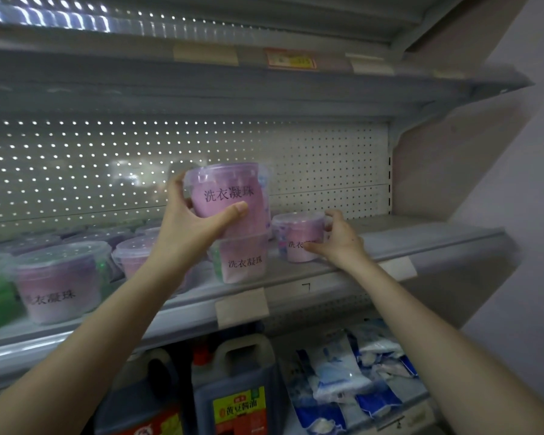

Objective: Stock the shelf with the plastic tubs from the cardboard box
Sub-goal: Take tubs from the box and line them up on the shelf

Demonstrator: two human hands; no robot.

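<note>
Pink tub (pixel 226 196) is gripped by the left hand (pixel 187 224) just above a shelved tub (pixel 244 260), another tub (pixel 297 237) on the shelf (pixel 421 238) is grasped by the right hand (pixel 338 238), and toppling could be caused by off-centre stacking.

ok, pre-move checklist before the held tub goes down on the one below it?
1. Left hand has a firm hold on the held tub: ok, thumb in front, fingers behind.
2. Held tub's lid seated: ok.
3. Lower tub standing upright on the shelf: ok.
4. Held tub level and centred over it: not ok, it tilts a little.
5. Right hand clear of the stack: ok, it is on the right tub.
6. Headroom under upper shelf: ok.
</note>
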